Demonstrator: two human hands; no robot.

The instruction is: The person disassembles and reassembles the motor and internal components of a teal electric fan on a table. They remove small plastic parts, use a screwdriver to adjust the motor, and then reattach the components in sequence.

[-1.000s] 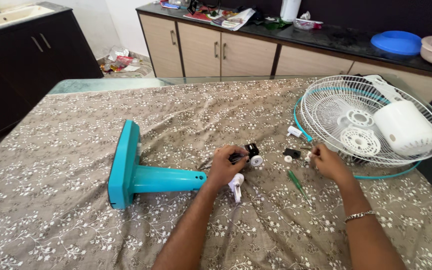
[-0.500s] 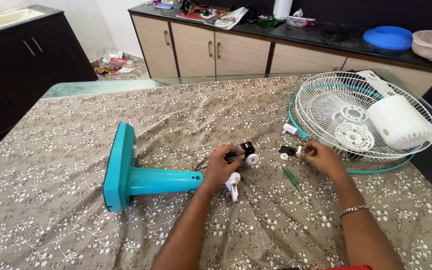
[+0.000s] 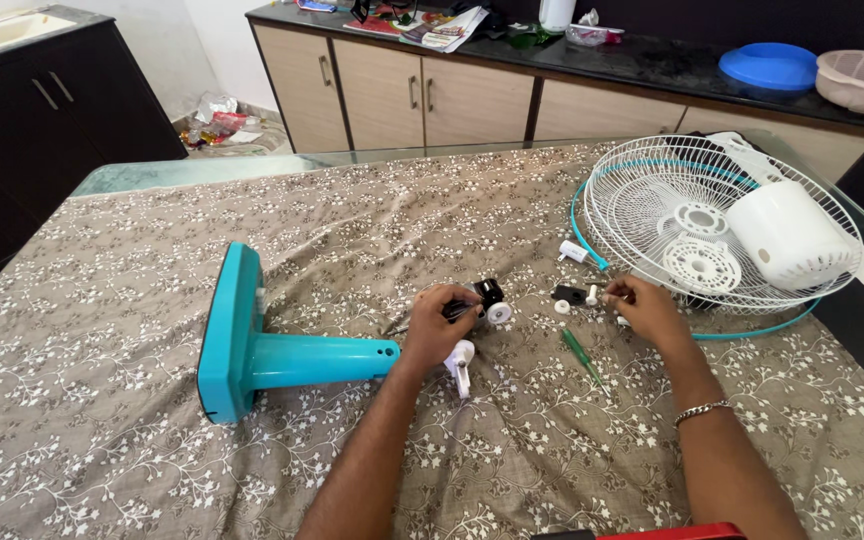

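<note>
1. Head view: left hand (image 3: 434, 335) closed on a small black-and-white fitting (image 3: 490, 300), just off the open end of the teal fan stand (image 3: 282, 358) lying on the cloth.
2. Right hand (image 3: 647, 310) pinches a tiny part, kind unclear, near the white fan grille (image 3: 652, 190).
3. Judged: sorting hardware mid-assembly; next calls for matching piece to fitting.

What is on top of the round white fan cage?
A white motor cover lies on the fan cage, beside two white round discs. The cover hides the wires beneath it.
</note>
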